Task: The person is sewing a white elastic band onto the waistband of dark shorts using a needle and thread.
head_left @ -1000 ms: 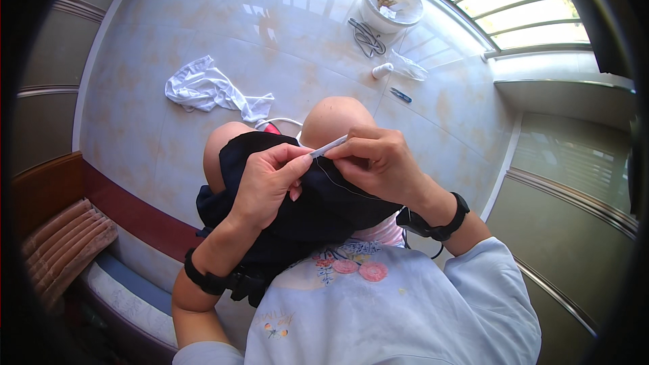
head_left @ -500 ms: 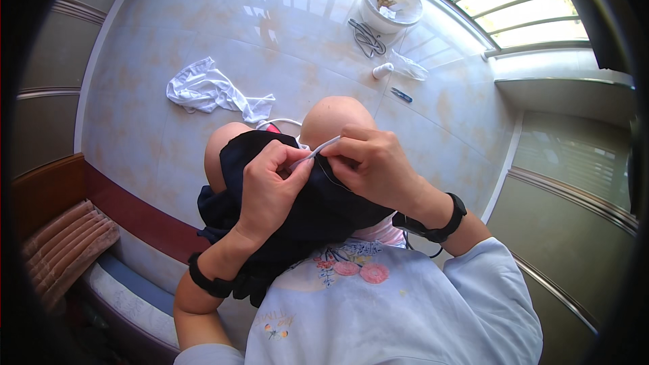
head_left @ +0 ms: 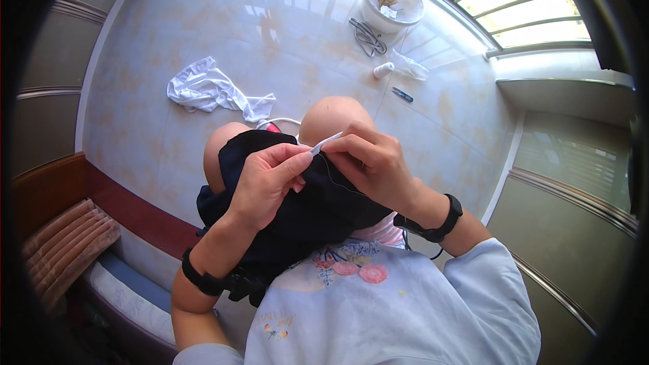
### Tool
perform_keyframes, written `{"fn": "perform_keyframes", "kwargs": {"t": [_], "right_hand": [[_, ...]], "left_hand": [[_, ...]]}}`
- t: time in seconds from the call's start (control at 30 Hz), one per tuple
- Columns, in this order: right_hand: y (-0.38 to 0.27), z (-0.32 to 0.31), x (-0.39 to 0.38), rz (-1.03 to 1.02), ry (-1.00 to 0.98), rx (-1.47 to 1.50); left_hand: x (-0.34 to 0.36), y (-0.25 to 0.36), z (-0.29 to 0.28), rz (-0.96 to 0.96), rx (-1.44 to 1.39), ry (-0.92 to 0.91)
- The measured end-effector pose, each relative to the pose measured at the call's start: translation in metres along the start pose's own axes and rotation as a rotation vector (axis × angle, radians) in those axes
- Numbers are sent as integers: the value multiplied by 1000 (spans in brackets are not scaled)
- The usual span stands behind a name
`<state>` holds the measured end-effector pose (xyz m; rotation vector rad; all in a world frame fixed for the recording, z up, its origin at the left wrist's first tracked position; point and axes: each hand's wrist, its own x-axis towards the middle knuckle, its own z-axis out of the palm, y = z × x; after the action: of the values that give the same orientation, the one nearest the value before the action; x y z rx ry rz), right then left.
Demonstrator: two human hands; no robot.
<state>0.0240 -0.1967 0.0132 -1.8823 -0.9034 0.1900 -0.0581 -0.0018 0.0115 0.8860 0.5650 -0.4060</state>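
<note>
Above my lap, a narrow white fabric strip (head_left: 327, 143) is stretched between my two hands. My left hand (head_left: 266, 181) pinches its near end between thumb and forefinger. The far end sits in the closed fingertips of my right hand (head_left: 374, 163). A fine thread (head_left: 332, 179) loops down by the right fingers over the dark navy cloth (head_left: 304, 220) on my lap. Whether a needle is in the right fingers, I cannot make out. Whether the strip is joined to the navy cloth is also hidden.
White cloth (head_left: 209, 91) lies crumpled on the tiled floor ahead. Toward the right are a thread spool (head_left: 383, 70), thread snips (head_left: 403, 94), a clear plastic bag (head_left: 410, 66), a coiled cable (head_left: 367, 39) and a white basin (head_left: 400, 21). A cushioned seat (head_left: 71, 240) stands at left.
My left hand has turned and now pinches the strip with the thumb on top. The strip shows shorter between my hands, and the thread loop is plainer.
</note>
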Motion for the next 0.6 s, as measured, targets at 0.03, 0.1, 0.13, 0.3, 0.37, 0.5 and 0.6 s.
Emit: {"fn": "perform_keyframes", "kwargs": {"t": [0.03, 0.1, 0.13, 0.3, 0.37, 0.5, 0.6], "right_hand": [[1, -1, 0, 1, 1, 2], [2, -2, 0, -17, -36, 9], [3, -4, 1, -17, -35, 9], [6, -7, 5, -32, -72, 104], [7, -10, 6, -33, -102, 98], [9, -16, 9, -32, -180, 112], [11, -21, 12, -5, -224, 173]], "left_hand": [[0, 2, -1, -1, 1, 1], [1, 5, -4, -11, 150, 1], [1, 8, -4, -11, 151, 1], [3, 17, -6, -25, 279, -51], [2, 21, -4, -31, 305, -63], [4, 25, -1, -28, 410, -105], [6, 28, -1, -41, 454, -136]]}}
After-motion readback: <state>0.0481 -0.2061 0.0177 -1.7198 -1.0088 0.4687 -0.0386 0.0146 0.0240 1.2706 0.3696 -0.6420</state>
